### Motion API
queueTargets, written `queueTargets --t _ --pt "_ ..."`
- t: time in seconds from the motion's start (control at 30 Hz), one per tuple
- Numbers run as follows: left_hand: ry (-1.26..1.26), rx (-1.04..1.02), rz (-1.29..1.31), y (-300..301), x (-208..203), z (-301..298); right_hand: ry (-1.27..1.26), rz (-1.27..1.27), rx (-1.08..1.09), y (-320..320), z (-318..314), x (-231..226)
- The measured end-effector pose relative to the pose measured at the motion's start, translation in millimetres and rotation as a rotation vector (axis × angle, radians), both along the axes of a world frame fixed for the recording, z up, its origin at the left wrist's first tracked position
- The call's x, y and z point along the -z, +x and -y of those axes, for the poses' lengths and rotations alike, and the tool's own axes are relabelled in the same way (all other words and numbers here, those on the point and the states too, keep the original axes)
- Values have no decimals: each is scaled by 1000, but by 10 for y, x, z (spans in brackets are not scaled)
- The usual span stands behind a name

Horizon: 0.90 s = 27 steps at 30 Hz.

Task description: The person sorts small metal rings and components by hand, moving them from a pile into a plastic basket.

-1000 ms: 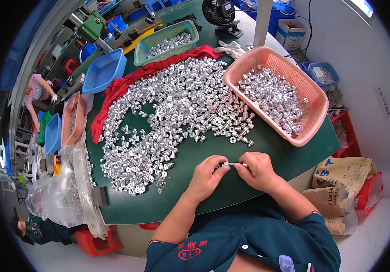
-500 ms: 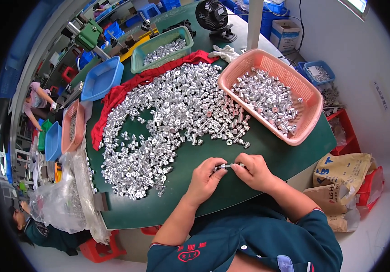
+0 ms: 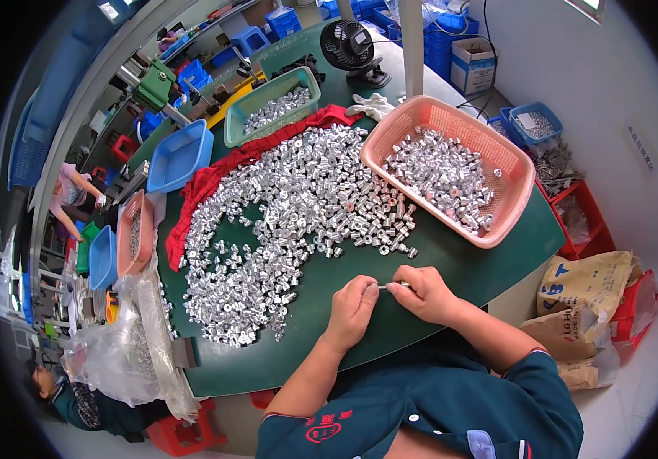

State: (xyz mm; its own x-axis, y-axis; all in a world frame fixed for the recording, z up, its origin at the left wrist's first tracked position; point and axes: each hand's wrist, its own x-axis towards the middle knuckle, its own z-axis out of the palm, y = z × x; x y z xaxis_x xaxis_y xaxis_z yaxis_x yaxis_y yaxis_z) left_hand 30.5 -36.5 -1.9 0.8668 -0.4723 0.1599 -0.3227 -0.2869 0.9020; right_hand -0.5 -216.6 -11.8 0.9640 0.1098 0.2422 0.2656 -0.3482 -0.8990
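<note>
Left hand [image 3: 352,306]: from my remote seat I see thumb and forefinger pinched together on the metal, the other fingers curled in
Right hand [image 3: 423,293]: clamped likewise from the opposite side, so the fingertips of both hands nearly meet
Small metal piece [image 3: 384,287]: a slim grey length shows between the two pinches, over the near part of the bench [image 3: 459,264] and apart from the heap; the fingers hide most of it, so I cannot tell whether it is one part or two
Reason for the grip: I judge that pinching from both sides steadies something this slight, and that holding it close to the body keeps it in clear sight
Heap of silver parts [image 3: 298,176]: spread loose beyond the hands and to their left, I suppose to stay within easy reach
Red cloth [image 3: 202,195]: curved along the heap's far and left edge, probably a soft border against rolling
Pink basket [image 3: 514,180]: stands beyond the right hand, its walls, I think, keeping its silver parts separate from the loose ones
Change from half a second ago: less metal shows at the left fingertips; heap and basket sit lower in my view, likely from head movement, and their contents look the same
</note>
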Motion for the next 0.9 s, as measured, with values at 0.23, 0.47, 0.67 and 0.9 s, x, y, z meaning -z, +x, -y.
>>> queueTargets --t 0.23,0.47,0.67,0.9 --pt "-258 54 -589 29 59 -48 -210 371 -17 22 25 -30" --pt "-320 100 -862 73 -126 15 -364 565 -26 27 82 -173" --pt "-305 89 -585 -3 -58 76 -277 407 61 -29 80 -151" --pt "96 128 334 75 -148 118 35 -149 -27 -84 155 -230"
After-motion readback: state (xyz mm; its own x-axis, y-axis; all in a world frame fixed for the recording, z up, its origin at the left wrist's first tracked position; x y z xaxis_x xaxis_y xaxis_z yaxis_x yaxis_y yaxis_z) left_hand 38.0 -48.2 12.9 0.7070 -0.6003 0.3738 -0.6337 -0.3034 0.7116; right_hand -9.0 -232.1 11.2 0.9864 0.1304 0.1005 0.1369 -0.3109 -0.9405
